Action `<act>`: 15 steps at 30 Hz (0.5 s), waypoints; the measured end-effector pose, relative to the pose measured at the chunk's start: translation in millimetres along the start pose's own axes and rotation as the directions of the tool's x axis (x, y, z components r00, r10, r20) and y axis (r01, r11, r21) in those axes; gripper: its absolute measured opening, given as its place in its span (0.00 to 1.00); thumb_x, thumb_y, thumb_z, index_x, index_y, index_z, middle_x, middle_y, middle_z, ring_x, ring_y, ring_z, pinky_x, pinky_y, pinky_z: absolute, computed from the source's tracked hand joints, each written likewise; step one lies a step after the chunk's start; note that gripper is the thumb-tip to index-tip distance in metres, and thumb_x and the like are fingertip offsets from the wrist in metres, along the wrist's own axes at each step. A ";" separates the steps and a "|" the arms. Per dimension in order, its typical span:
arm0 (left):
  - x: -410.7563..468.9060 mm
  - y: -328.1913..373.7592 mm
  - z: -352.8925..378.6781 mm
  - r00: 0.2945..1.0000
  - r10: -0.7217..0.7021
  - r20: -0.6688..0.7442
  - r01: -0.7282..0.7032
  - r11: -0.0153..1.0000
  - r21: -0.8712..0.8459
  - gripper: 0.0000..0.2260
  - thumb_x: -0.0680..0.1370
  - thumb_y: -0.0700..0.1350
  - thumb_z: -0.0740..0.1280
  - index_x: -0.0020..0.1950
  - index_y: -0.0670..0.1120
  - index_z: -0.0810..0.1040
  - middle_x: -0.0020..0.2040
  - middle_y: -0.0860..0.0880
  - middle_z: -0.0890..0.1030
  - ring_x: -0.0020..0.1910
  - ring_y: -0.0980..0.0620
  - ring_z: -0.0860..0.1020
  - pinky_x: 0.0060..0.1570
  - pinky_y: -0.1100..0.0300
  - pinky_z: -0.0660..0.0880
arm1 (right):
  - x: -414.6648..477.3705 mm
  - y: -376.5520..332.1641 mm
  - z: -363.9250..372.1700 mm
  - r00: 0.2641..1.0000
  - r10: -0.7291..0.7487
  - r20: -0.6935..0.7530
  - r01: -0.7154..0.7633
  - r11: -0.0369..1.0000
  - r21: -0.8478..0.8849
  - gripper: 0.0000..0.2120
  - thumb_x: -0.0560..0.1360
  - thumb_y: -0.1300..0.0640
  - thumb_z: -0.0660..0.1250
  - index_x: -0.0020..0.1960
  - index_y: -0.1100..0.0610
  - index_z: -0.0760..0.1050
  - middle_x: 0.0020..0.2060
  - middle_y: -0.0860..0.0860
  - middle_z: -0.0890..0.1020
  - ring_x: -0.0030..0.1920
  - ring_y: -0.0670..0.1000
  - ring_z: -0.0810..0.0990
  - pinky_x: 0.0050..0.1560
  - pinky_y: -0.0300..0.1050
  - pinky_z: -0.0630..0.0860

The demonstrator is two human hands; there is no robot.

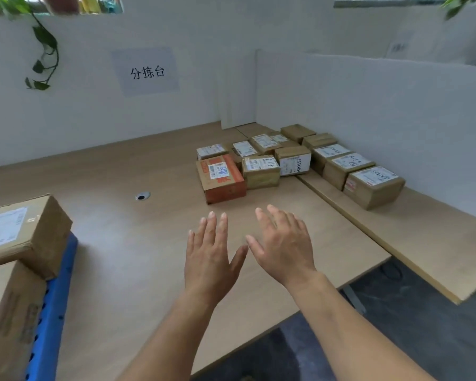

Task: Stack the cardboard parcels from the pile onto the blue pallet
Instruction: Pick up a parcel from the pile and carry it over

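Fingers [212, 224] straight and loosely spread, gripping nothing, the left hand [209, 259] and right hand [285, 251] hover palms-down over the bench [121, 243]. At one o'clock lies the pile of taped, white-labelled brown parcels [294, 160], one orange-red box [223, 180] nearest; at eight o'clock two larger boxes [25, 232] sit on the blue pallet [52, 312].

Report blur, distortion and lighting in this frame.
Head view: the wide-angle lens bends the partition and table lines; light is soft and even, with faint shadows beside the parcels; their labels are too soft to read; the wall sign is legible.
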State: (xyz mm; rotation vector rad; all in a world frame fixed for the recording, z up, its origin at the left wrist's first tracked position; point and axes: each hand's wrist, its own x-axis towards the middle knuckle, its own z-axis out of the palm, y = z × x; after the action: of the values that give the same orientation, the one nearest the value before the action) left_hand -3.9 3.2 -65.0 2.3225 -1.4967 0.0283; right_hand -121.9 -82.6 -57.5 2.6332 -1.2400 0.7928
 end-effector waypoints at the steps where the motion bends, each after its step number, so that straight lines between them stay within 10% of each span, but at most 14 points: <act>1: 9.3 2.5 5.8 1.000 0.006 0.009 -0.006 1.000 -0.004 0.33 0.79 0.64 0.48 0.77 0.51 0.40 0.78 0.49 0.42 0.76 0.52 0.40 0.73 0.55 0.38 | 6.0 7.0 4.6 1.000 0.010 0.015 -0.009 1.000 -0.007 0.27 0.66 0.46 0.75 0.59 0.60 0.78 0.53 0.61 0.82 0.51 0.59 0.82 0.51 0.54 0.78; 15: 178.8 10.4 64.3 0.987 -0.025 0.158 0.042 0.994 -0.102 0.32 0.80 0.61 0.51 0.78 0.48 0.42 0.78 0.49 0.43 0.77 0.52 0.42 0.72 0.61 0.41 | 141.5 87.6 80.2 0.983 0.054 0.176 -0.044 0.997 -0.059 0.26 0.64 0.46 0.76 0.57 0.60 0.79 0.51 0.60 0.82 0.50 0.59 0.82 0.48 0.53 0.78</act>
State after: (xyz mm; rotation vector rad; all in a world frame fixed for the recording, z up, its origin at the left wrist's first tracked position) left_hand 52.7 -177.6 -82.8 2.3104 -1.4932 -0.2420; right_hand -80.4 -262.5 -63.3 2.6873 -1.3540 0.5307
